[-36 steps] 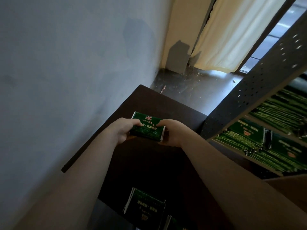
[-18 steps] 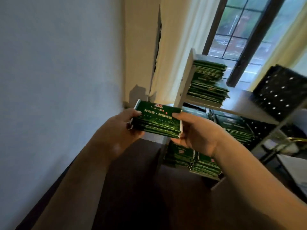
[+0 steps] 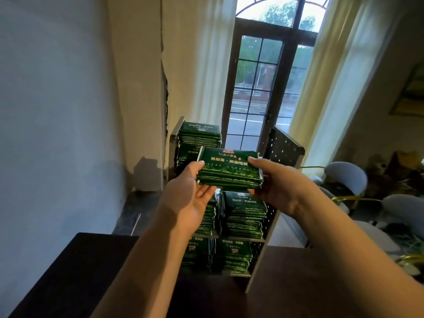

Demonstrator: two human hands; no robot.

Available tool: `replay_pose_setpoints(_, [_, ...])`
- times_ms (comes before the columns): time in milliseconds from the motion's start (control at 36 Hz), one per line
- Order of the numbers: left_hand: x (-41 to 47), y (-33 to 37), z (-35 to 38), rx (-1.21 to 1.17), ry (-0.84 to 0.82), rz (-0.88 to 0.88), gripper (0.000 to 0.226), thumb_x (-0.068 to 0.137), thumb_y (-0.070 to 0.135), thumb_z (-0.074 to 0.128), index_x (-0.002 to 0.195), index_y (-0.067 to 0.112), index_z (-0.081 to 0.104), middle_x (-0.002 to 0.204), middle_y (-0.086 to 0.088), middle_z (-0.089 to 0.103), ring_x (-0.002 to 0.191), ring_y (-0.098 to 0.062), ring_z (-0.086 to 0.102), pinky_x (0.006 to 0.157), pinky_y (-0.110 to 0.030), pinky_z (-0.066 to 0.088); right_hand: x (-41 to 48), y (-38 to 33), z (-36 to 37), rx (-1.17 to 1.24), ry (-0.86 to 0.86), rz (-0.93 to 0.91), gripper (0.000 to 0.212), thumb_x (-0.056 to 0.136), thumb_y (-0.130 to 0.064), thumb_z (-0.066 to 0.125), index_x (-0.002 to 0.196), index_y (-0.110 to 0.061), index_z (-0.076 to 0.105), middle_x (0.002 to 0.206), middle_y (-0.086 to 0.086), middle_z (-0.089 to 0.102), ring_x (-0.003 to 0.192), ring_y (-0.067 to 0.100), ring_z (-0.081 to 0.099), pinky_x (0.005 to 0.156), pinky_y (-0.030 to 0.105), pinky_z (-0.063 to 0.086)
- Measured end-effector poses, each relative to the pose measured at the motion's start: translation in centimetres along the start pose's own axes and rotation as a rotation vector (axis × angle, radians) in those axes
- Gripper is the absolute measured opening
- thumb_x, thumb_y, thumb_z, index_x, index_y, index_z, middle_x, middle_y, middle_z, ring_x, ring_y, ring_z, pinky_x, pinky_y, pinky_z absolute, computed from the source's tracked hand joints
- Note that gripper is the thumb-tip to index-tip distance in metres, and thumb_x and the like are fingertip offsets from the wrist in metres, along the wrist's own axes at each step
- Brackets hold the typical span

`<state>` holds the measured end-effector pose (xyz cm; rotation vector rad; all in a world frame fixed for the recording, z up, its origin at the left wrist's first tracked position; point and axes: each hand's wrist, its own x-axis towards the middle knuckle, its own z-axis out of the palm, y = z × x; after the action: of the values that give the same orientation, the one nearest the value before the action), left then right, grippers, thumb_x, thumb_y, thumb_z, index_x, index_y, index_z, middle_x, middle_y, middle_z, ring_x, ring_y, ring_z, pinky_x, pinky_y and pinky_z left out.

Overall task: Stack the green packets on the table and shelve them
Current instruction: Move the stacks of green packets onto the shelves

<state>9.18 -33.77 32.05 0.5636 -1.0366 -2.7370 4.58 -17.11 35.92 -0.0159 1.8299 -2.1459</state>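
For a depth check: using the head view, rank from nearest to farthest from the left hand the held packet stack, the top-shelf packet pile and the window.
1. held packet stack: gripped by the left hand at its left end.
2. top-shelf packet pile: just behind, upper left.
3. window: far back, centre.

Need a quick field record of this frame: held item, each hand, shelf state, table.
held item: stack of green packets, in the air in front of the shelf unit
left hand: grips the stack's left end
right hand: grips its right end
shelf state: green packet piles on three levels; top-level pile sits at the left
table: dark, under the forearms
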Motion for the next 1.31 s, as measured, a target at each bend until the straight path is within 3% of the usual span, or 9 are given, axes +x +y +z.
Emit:
replay_pose_setpoints(83, [0.9,0.4,1.2,-0.047,0.040,0.034,0.036,0.090,0.018,0.067,0.122,0.005,0.057,0.106,-0.013,0.062,0.095,-0.023,0.062,0.073,-0.029,0.053,1.2,-0.8,0.6,0.022,0.017,-0.011,0.030,0.088,-0.019,0.072,0.111,0.000,0.066,0.090,0.013,0.071,0.074,0.024,0.070,0.053,0.028,0.055])
replay_pose_setpoints(222, [1.4,2.2,2.3,-0.112,0.080,0.043,0.017,0.093,0.017,0.067,0.101,0.006,0.056,0.105,-0.011,0.054,0.095,-0.020,0.055,0.097,-0.032,0.047,3.9,-2.0,1.9,-0.008,0.040,-0.014,0.029,0.087,-0.020,0.075,0.108,-0.002,0.066,0.094,0.015,0.068,0.077,0.027,0.068,0.063,0.032,0.057])
replay_pose_setpoints(389, [1.3,3.5,3.5,-0.181,0.123,0.097,0.016,0.096,0.010,0.061,0.085,0.009,0.050,0.095,-0.006,0.048,0.105,-0.018,0.048,0.112,-0.034,0.041,6.4,-3.1,4.3,-0.071,0.051,-0.036,0.036,0.088,-0.021,0.074,0.113,0.001,0.060,0.106,0.019,0.066,0.075,0.025,0.070,0.059,0.029,0.057])
replay_pose_setpoints(500, [1.8,3.8,3.5,-0.202,0.122,0.112,0.011,0.095,0.008,0.061,0.090,0.008,0.051,0.101,-0.007,0.051,0.113,-0.019,0.049,0.113,-0.033,0.039,7.6,-3.1,5.6,-0.077,0.091,-0.049,0.043,0.086,-0.020,0.076,0.118,0.002,0.057,0.111,0.021,0.065,0.085,0.028,0.070,0.061,0.031,0.061])
replay_pose_setpoints(667, [2.2,3.4,3.5,-0.179,0.114,0.136,0.009,0.095,0.008,0.060,0.091,0.013,0.053,0.107,-0.006,0.055,0.111,-0.018,0.052,0.110,-0.031,0.040,8.6,-2.5,6.4,-0.118,0.131,-0.042,0.034,0.088,-0.023,0.073,0.111,-0.001,0.060,0.077,0.005,0.056,0.061,0.013,0.055,0.052,0.022,0.046])
replay_pose_setpoints(917, [1.6,2.4,4.3,-0.154,0.194,0.215,0.010,0.094,0.006,0.059,0.086,0.013,0.059,0.096,-0.005,0.058,0.091,-0.014,0.058,0.098,-0.029,0.047,8.5,-1.8,6.9,-0.111,0.133,-0.021,0.030,0.091,-0.020,0.070,0.109,-0.001,0.055,0.078,0.006,0.055,0.063,0.014,0.055,0.051,0.022,0.046])
replay_pose_setpoints(1000, [1.3,2.2,4.4,-0.110,0.208,0.226,0.016,0.095,0.005,0.057,0.083,0.016,0.058,0.091,-0.004,0.059,0.084,-0.012,0.057,0.095,-0.030,0.047,8.0,-1.9,7.2,-0.136,0.145,-0.015,0.025,0.092,-0.020,0.069,0.104,-0.002,0.054,0.073,0.005,0.053,0.058,0.012,0.050,0.038,0.016,0.040])
replay_pose_setpoints(1167, [1.0,2.2,4.8,-0.153,0.182,0.257,0.021,0.094,-0.002,0.055,0.081,0.015,0.056,0.086,-0.005,0.054,0.078,-0.011,0.054,0.071,-0.021,0.045,7.6,-2.3,7.8,-0.145,0.155,-0.023,0.023,0.093,-0.018,0.068,0.103,-0.001,0.055,0.069,0.005,0.050,0.053,0.012,0.046,0.029,0.011,0.031])
replay_pose_setpoints(1306, [0.8,2.1,4.7,-0.150,0.180,0.252,0.022,0.094,-0.003,0.054,0.082,0.015,0.057,0.088,-0.005,0.056,0.082,-0.014,0.056,0.079,-0.025,0.047,7.5,-2.3,8.0,-0.167,0.166,-0.016,0.024,0.093,-0.021,0.067,0.100,-0.003,0.053,0.075,0.005,0.055,0.060,0.012,0.053,0.028,0.013,0.034])
